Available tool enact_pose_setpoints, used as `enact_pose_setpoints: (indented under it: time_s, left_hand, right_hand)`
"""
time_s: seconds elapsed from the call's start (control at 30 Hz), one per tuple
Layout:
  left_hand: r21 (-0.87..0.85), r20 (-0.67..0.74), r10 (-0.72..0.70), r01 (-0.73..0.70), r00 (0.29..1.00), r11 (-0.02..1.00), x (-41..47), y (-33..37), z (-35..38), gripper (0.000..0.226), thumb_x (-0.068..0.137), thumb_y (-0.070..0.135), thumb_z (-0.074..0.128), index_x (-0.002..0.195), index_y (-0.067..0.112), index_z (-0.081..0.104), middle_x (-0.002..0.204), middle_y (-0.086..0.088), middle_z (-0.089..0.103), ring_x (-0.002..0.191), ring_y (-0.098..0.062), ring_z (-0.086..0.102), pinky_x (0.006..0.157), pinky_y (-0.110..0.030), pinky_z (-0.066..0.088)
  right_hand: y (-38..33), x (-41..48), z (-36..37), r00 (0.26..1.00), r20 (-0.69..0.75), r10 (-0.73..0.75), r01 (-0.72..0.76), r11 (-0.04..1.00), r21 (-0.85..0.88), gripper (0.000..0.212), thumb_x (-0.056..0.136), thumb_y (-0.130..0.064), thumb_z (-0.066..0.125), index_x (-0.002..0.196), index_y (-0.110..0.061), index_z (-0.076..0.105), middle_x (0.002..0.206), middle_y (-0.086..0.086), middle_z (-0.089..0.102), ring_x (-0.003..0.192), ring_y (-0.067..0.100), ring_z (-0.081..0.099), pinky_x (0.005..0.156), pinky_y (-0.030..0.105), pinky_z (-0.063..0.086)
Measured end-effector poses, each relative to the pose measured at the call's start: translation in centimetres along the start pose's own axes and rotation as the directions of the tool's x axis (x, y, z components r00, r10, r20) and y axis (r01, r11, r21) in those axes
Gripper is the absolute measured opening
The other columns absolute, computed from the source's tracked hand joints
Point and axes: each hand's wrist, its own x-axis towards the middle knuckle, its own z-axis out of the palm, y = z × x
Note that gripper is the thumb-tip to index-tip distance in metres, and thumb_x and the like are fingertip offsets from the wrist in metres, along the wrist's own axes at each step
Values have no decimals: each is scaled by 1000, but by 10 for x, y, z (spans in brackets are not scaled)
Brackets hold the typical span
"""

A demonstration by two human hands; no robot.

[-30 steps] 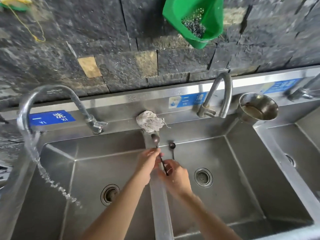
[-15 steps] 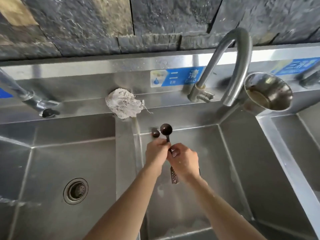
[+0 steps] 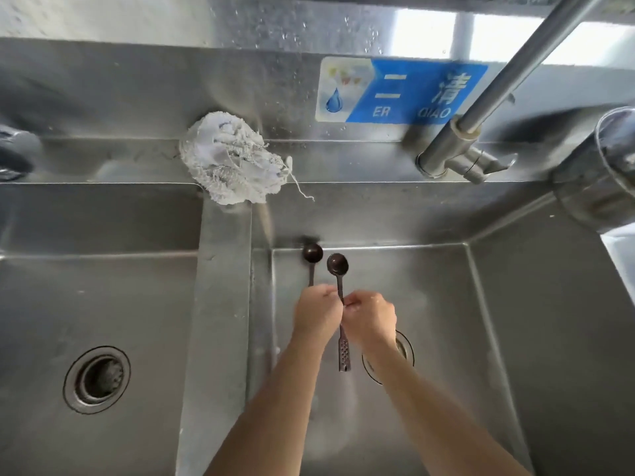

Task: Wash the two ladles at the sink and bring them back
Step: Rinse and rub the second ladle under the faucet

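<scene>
Pointing bowls away, handles nearward: both ladles (image 3: 337, 263)

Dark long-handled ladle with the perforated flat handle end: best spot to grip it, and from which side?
Probably the perforated flat end of the dark long-handled ladle, coming in from the near side. It hangs free below the left hand and right hand, which cover the mid-shaft; its broad faces suit a pinch. The round bowl may slip.

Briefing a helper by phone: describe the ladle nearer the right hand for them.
In the sink basin below the blue sign, the left hand and right hand meet. It is the dark ladle right of the other ladle. Only its handle shows below the hands, ending in a perforated tip.
</scene>
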Motion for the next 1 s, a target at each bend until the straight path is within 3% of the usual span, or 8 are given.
enact_pose_setpoints:
  time_s: [0.07,0.17,0.27,0.4,0.5,0.63,0.87,1.0]
  left_hand:
    - [13,26,12,-13,1000,1000,10,-13,5,32,85,2,45,86,23,69,80,3,56,80,-17,50,71,-27,36]
    - [71,79,9,-14,997,997,20,-28,10,24,87,2,46,73,15,60,76,-1,54,76,-17,47,67,-28,37]
    - [98,80,-18,10,997,995,31,-39,17,26,90,8,46,84,26,64,85,-1,60,86,-21,52,74,-28,43]
    - [77,81,-50,44,995,996,42,-41,23,27,88,14,44,75,15,68,66,4,61,79,-22,58,58,-25,40]
    - [53,92,-71,67,993,996,46,-39,26,27,89,16,42,76,14,65,70,-1,63,83,-26,61,64,-29,43]
    - [5,102,-95,95,990,995,46,-38,25,30,87,18,41,74,19,67,67,0,62,75,-21,59,62,-29,45]
    - [-85,82,-91,98,992,992,28,-20,16,35,93,24,41,116,22,68,101,0,72,94,-18,66,79,-35,57]
    - [-200,32,-52,57,998,978,6,5,1,30,91,29,44,110,24,66,98,1,72,92,-17,69,83,-42,60]
  right_hand:
    - [10,15,16,1000,7,-3,3,997,-77,27,80,-34,60,92,-21,80,85,2,78,79,27,67,77,31,58]
    - [22,31,30,1000,-4,7,-7,990,-143,20,81,-26,59,87,-17,77,80,6,74,74,29,63,71,30,56]
    - [29,50,42,1000,-4,27,-27,987,-160,14,80,-25,63,82,-17,74,77,6,71,74,31,65,71,31,57]
    - [32,75,50,999,-51,12,-19,989,-144,18,81,-31,68,92,-18,75,85,9,75,82,32,66,76,30,54]
    - [29,86,52,996,-82,-19,7,989,-149,21,84,-30,69,100,-18,74,93,8,76,91,32,68,73,27,45]
    - [24,90,54,994,-88,-57,42,986,-158,22,89,-28,67,106,-14,72,98,8,77,95,32,69,79,31,49]
    - [20,62,46,986,-144,-89,85,996,-33,30,97,-34,61,113,-11,69,106,7,74,98,29,67,85,36,51]
    - [0,34,27,953,-273,-133,174,976,131,23,97,-34,61,104,-16,74,104,2,73,88,16,68,86,36,55]
